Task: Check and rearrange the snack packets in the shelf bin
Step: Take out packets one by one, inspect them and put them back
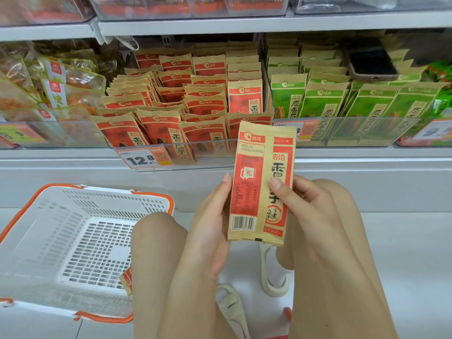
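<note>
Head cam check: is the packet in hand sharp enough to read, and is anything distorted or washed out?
Head view: held red packet is sharp, its barcode and large characters clear, its small date print soft; shelf edges bow from wide-angle distortion; clear bin front shows mild glare; top shelf and white basket at the edges are blurred.

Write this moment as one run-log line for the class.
stage: checking | left hand: holds red packet | right hand: pinches same packet, back side showing | shelf bin: red packets inside | basket: on floor
</note>
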The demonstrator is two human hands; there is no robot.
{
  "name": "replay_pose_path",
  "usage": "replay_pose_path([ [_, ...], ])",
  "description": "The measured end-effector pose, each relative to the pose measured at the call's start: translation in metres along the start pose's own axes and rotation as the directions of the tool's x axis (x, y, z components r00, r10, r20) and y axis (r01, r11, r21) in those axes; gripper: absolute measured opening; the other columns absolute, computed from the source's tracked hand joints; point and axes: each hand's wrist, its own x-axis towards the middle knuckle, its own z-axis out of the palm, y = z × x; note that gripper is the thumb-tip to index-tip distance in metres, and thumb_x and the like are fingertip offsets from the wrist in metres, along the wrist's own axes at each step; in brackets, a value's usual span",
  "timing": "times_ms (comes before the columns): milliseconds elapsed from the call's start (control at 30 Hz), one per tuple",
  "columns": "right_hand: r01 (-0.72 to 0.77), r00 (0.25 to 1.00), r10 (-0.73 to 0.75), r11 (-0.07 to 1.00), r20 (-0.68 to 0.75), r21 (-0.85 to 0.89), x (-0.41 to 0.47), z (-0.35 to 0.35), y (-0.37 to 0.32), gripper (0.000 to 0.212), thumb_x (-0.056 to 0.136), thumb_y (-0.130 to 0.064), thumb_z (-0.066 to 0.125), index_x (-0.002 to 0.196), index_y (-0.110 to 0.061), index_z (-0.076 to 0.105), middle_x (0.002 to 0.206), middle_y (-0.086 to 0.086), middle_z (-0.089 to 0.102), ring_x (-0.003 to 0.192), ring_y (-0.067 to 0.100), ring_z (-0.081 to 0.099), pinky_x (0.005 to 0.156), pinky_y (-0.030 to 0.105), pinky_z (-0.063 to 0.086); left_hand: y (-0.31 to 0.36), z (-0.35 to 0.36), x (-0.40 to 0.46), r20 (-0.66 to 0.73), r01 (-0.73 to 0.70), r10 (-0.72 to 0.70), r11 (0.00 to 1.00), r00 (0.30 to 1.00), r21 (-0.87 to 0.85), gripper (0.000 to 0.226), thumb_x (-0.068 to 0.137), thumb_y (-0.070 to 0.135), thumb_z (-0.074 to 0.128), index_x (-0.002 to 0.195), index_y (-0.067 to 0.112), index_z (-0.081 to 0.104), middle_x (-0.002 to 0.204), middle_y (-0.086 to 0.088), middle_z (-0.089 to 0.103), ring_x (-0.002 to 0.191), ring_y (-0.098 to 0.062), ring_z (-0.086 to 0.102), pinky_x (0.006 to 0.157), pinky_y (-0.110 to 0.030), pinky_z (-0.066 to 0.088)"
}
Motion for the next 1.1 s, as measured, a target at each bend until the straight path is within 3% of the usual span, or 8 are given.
replay_pose_path([
  [167, 0.021, 0.999, -0.02, 0.999, -0.033, 0.042, 0.001, -0.001, 0.0, 0.035, 0.069, -0.029, 0.069, 0.099, -0.012, 0.072, 0.094, 0.007, 0.075, 0.092, 0.028, 0.07, 0.085, 0.037, 0.057, 0.002, -0.004, -0.002, 0.001, -0.121, 0.122, 0.975, 0.992, 0.185, 0.037, 0.09, 0.037, 0.066, 0.119, 0.014, 0.069, 0.111, -0.011, 0.074, 0.105, -0.031, 0.07, 0.087, -0.045, 0.058],
  [367, 0.072, 0.997, -0.071, 0.997, -0.012, 0.04, 0.001, 0.0, -0.001, 0.035, 0.071, -0.027, 0.068, 0.102, -0.012, 0.072, 0.095, 0.004, 0.076, 0.089, 0.02, 0.071, 0.075, 0.025, 0.057, 0.002, -0.003, -0.003, 0.008, -0.159, 0.161, 0.964, 0.987, 0.213, 0.04, 0.084, 0.033, 0.06, 0.118, 0.015, 0.069, 0.107, -0.008, 0.075, 0.098, -0.023, 0.072, 0.08, -0.036, 0.06],
  [600, 0.071, 0.997, -0.07, 0.997, 0.025, -0.029, 0.0, -0.002, -0.001, 0.019, 0.085, -0.014, 0.069, 0.103, -0.017, 0.071, 0.091, 0.002, 0.075, 0.083, 0.02, 0.071, 0.07, 0.027, 0.057, -0.001, -0.002, 0.001, -0.085, -0.217, 0.254, 0.927, 0.964, 0.308, 0.024, 0.092, 0.017, 0.063, 0.115, 0.02, 0.069, 0.101, 0.002, 0.077, 0.087, -0.008, 0.073, 0.069, -0.02, 0.055],
  [700, 0.098, 0.994, -0.104, 0.985, -0.037, -0.141, 0.003, 0.001, 0.005, 0.021, 0.082, -0.024, 0.072, 0.103, -0.023, 0.072, 0.091, -0.001, 0.075, 0.087, 0.026, 0.07, 0.074, 0.035, 0.057, -0.005, -0.002, 0.001, 0.073, -0.192, 0.178, 0.886, 0.981, 0.423, 0.043, 0.085, 0.017, 0.077, 0.118, 0.041, 0.061, 0.101, 0.017, 0.075, 0.094, 0.003, 0.068, 0.073, -0.012, 0.051],
  [800, 0.104, 0.994, -0.105, 0.982, -0.002, -0.161, 0.003, 0.004, 0.002, 0.018, 0.087, -0.025, 0.069, 0.104, -0.021, 0.072, 0.091, 0.001, 0.075, 0.087, 0.022, 0.072, 0.077, 0.037, 0.058, -0.011, -0.002, 0.0, 0.151, -0.148, 0.083, 0.857, 0.985, 0.494, 0.066, 0.063, 0.042, 0.082, 0.119, 0.054, 0.051, 0.105, 0.018, 0.072, 0.098, 0.006, 0.065, 0.075, -0.018, 0.053],
  [900, 0.132, 0.991, -0.132, 0.979, 0.008, -0.153, 0.009, 0.009, -0.01, 0.017, 0.09, -0.023, 0.06, 0.099, -0.016, 0.072, 0.082, -0.004, 0.075, 0.075, 0.009, 0.07, 0.062, 0.024, 0.055, -0.012, -0.005, 0.004, 0.121, -0.139, 0.097, 0.898, 0.988, 0.417, 0.074, 0.059, 0.042, 0.08, 0.127, 0.048, 0.05, 0.111, 0.018, 0.071, 0.104, 0.001, 0.065, 0.075, -0.016, 0.052],
  [1000, 0.177, 0.982, -0.186, 0.967, -0.036, -0.185, 0.022, 0.012, -0.027, 0.01, 0.09, -0.025, 0.063, 0.089, -0.02, 0.071, 0.075, -0.006, 0.071, 0.064, 0.006, 0.064, 0.058, 0.025, 0.053, -0.011, -0.009, 0.004, 0.177, -0.133, 0.064, 0.901, 0.982, 0.413, 0.084, 0.068, 0.034, 0.078, 0.145, 0.036, 0.043, 0.13, 0.018, 0.063, 0.122, -0.007, 0.059, 0.086, -0.02, 0.05],
  [1100, 0.217, 0.972, -0.23, 0.958, -0.054, -0.187, 0.031, 0.017, -0.04, 0.007, 0.087, -0.026, 0.066, 0.084, -0.021, 0.07, 0.072, -0.003, 0.069, 0.058, 0.006, 0.064, 0.057, 0.026, 0.054, -0.01, -0.012, 0.004, 0.228, -0.157, 0.069, 0.905, 0.971, 0.394, 0.083, 0.07, 0.029, 0.076, 0.147, 0.031, 0.044, 0.135, 0.013, 0.06, 0.115, -0.007, 0.059, 0.085, -0.019, 0.049],
])
